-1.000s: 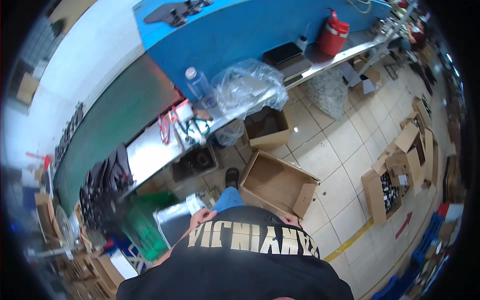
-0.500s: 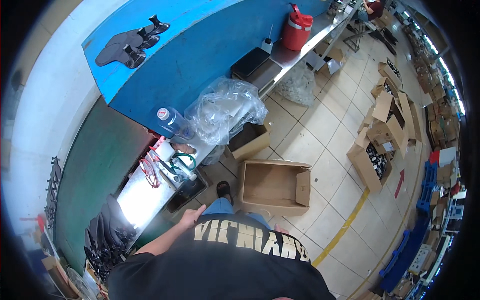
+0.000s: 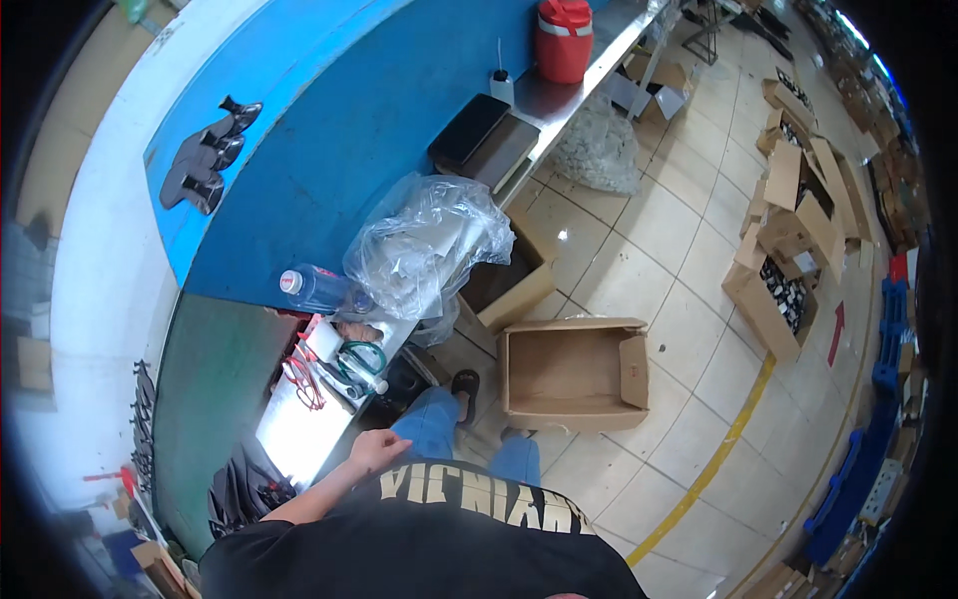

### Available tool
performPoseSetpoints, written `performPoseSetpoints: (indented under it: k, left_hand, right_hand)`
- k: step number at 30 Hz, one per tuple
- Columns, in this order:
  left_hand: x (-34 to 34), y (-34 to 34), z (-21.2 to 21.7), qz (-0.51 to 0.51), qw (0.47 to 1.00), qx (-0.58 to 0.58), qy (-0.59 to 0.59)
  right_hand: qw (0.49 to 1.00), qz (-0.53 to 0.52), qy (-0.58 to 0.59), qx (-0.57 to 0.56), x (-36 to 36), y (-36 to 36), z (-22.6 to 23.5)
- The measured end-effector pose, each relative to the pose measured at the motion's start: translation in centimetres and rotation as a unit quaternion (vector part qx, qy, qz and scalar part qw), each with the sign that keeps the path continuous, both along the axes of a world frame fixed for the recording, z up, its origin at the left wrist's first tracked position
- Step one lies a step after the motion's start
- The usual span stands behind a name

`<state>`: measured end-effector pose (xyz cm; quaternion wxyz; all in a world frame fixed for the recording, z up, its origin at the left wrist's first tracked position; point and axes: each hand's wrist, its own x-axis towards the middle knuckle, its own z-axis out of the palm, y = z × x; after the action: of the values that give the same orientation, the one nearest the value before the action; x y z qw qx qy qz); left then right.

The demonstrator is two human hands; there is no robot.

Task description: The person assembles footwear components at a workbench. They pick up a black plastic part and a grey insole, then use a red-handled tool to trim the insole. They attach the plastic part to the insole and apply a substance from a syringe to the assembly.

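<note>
My left hand (image 3: 377,449) hangs by my left thigh, close to the near edge of the metal bench (image 3: 299,429). Its fingers look curled in, and I see nothing in them. My right hand is out of view. Nearest the left hand on the bench are a red-handled tool (image 3: 302,384), a green-handled tool (image 3: 365,356) and a white roll (image 3: 322,339). A clear bottle with a white cap (image 3: 321,290) stands beside a crumpled clear plastic bag (image 3: 429,245). On the floor before my feet lies an open cardboard box (image 3: 569,371), its inside bare.
Black curved parts (image 3: 244,489) are heaped at the bench's near end; more (image 3: 205,165) lie on the blue partition (image 3: 299,130). A red cooler jug (image 3: 565,45) stands farther along. Cartons filled with small parts (image 3: 783,299) stand right of the aisle, past a yellow floor line (image 3: 714,454).
My view has shifted, with the black parts and bench now lower. My left hand has moved from spread fingers to a more curled shape. My right hand has gone out of view.
</note>
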<state>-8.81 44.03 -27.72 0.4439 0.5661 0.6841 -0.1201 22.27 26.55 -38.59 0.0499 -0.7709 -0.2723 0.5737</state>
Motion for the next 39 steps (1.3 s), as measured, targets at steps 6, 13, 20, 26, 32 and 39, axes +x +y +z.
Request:
performPoseSetpoints:
  k: [6,13,20,26,32,39]
  left_hand:
    - [-0.6,1.6,-2.0,0.053,0.987,-0.091,-0.118]
    - [-5.3,-2.6,-6.6,0.135,0.966,-0.082,-0.205]
    - [-8.5,-7.7,-3.5,0.169,0.904,0.309,-0.243]
    - [-15.6,-10.9,-2.6,0.244,0.786,0.557,-0.112]
    - [-20.0,-10.9,-8.2,0.331,0.752,0.543,-0.175]
    - [-20.9,-11.0,-8.1,0.329,0.764,0.527,-0.172]
  right_hand:
    - [0.999,0.021,0.009,-0.033,-3.9,0.2,-1.1]
    - [0.992,0.108,-0.012,-0.071,-7.8,1.1,-3.1]
    - [0.982,0.095,-0.111,0.123,-12.2,-0.5,-4.2]
    - [0.955,0.027,-0.163,0.246,-14.6,-1.2,-4.2]
    - [0.878,-0.229,0.082,0.412,-14.4,-2.0,-7.2]
    - [0.866,-0.346,0.013,0.361,-11.0,-2.2,-10.1]
